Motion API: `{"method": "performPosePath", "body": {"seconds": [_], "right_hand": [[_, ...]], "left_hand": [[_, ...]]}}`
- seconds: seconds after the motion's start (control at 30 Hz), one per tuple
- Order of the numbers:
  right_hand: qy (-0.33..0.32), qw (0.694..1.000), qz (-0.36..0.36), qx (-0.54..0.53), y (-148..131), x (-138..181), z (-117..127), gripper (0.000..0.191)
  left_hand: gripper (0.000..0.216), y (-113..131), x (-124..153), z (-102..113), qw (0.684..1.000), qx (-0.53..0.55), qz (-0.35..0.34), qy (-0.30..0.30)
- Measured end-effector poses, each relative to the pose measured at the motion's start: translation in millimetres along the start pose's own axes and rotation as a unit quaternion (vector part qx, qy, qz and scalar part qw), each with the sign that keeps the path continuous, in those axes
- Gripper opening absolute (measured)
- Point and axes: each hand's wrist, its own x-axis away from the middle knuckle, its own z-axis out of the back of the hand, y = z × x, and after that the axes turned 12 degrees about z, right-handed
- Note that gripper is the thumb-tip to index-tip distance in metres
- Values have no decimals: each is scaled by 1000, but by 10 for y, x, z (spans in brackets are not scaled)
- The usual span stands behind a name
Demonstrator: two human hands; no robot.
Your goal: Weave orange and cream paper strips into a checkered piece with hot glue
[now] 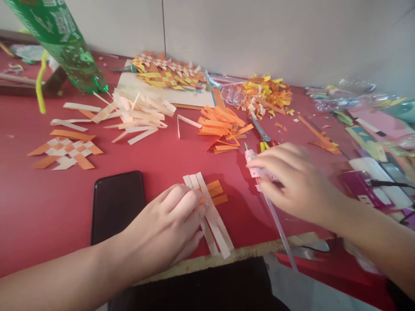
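Note:
My left hand [175,216] is closed over several white paper strips [215,224] near the table's front edge, its fingertips pinching them. Short orange paper strips [215,192] cross under the white ones and stick out to the right. In my right hand [292,181] is a small pink glue gun [251,164], its metal nozzle pointing away from me. A long translucent glue stick [280,231] trails from its back over the table edge. My fingers hide much of the gun's body. Left of my left hand, a woven orange-and-white paper fish [68,149] lies flat.
A black phone [118,205] lies beside my left forearm. Piles of white strips [136,110] and orange strips [223,127] spread behind, with scissors [259,129] near paper scraps [267,93]. A green bottle [69,47] stands back left; finished woven pieces [167,73] lie by the wall.

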Motion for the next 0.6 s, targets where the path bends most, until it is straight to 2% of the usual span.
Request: {"method": "performPosePath", "body": {"seconds": [0.07,0.17,0.33,0.47,0.6], "right_hand": [[-9,994,12,-111,-144,-147,-60,28],[-45,967,25,-249,-314,-298,-169,40],[-85,911,-5,-403,-442,-381,-233,53],[-87,897,-17,-433,-447,-389,-234,61],[-59,929,42,-362,-425,-389,-269,57]], "left_hand": [[30,2,1,-4,1000,1,-2,13],[27,9,-5,3,999,1,-9,49],[24,19,-18,13,996,-11,-5,85],[24,17,-9,-6,996,-5,-3,89],[24,16,6,-20,996,-8,-2,83]]}}
